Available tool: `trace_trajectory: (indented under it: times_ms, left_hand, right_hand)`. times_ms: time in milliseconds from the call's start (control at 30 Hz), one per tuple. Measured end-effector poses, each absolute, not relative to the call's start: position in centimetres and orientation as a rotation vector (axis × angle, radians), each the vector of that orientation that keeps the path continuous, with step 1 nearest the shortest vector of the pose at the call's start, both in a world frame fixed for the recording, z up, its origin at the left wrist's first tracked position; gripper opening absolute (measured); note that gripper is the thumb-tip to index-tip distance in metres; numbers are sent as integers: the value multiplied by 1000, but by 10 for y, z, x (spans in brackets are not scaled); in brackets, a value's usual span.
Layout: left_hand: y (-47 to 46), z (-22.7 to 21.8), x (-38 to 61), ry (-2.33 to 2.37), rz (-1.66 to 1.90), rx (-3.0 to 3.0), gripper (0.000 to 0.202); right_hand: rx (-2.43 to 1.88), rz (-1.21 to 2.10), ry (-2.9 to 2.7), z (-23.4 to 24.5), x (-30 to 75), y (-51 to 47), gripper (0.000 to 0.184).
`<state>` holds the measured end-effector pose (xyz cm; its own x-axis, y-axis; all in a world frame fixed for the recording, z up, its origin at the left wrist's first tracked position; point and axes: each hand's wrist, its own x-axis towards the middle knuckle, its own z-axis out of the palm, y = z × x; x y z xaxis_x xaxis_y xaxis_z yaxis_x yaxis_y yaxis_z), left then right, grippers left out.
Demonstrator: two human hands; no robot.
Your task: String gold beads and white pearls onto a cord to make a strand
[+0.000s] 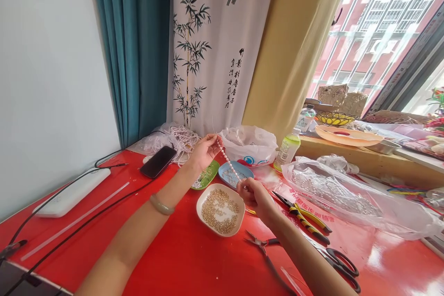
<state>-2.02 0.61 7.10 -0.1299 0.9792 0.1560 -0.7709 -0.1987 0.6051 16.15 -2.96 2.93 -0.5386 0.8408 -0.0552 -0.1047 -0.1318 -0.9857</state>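
A short strand of white pearl beads (228, 161) stretches taut between my two hands above the red table (180, 259). My left hand (205, 150) pinches its upper end, with a pale green bangle (161, 206) on that wrist. My right hand (255, 195) pinches the lower end, just right of a white dish of small gold beads (220, 210). Behind the strand sit a blue dish (236, 173) of silver beads and a green dish (207, 175).
Yellow-handled pliers (305, 218), small pliers (262, 242) and black scissors (338, 261) lie right of my forearm. A black phone (158, 161) and a white box (71, 192) with cables sit left. Plastic bags (333, 189), a green-capped bottle (287, 149) and a wooden ledge (367, 159) stand behind.
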Motion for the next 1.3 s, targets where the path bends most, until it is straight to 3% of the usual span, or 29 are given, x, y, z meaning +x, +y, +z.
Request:
trace_trajectory:
  times_ms: [367,767,900,1300]
  left_hand:
    - [5,72,-17,454,1661,610,21]
    - [7,71,-20,455,1646,626,16]
    - [2,78,-18,438,1631,667,14]
    - [-31,80,19,455,1275,843,7]
  right_hand:
    - [-768,1861,-1426,28,162,-27,12]
    - [-793,1792,-1471,25,164,-22,22]
    - [-823,1768,-1510,24,163,-24,33]
    - [-812,1243,-1498,56,177,-28,25]
